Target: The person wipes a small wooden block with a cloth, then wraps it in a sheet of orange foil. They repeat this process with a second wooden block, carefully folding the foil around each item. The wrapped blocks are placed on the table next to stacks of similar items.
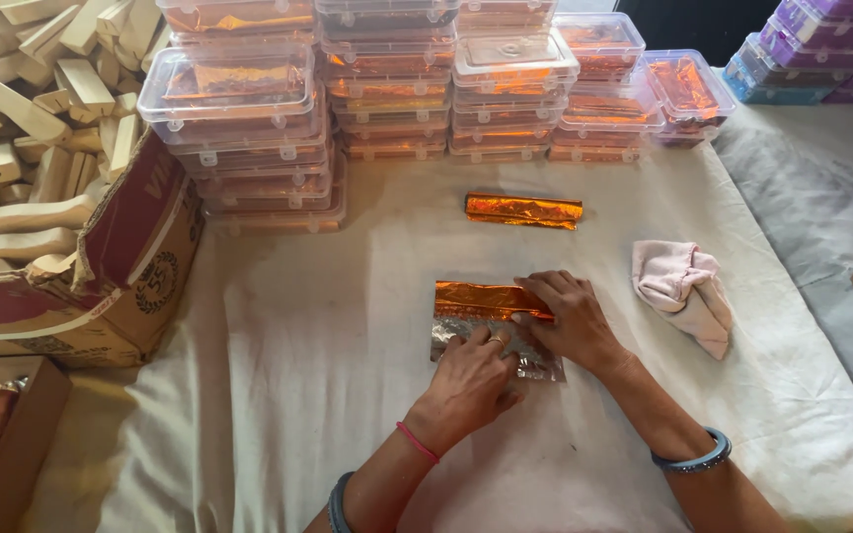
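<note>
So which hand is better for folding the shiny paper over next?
Probably the right hand: its fingers already rest on the orange foil sheet at the fold edge, while the left hand presses down the silver side nearer the person.

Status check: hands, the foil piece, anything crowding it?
Left hand and right hand both pressing on the half-wrapped orange foil piece. Finished foil bar beyond, apart. Pink cloth to the right, clear.

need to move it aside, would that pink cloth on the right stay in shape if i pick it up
Probably not. The pink cloth lies in a soft crumpled heap, so it would likely droop and unfold when lifted. It looks light, and pushed, it would probably bunch and drag on the table cover rather than slide.
</note>
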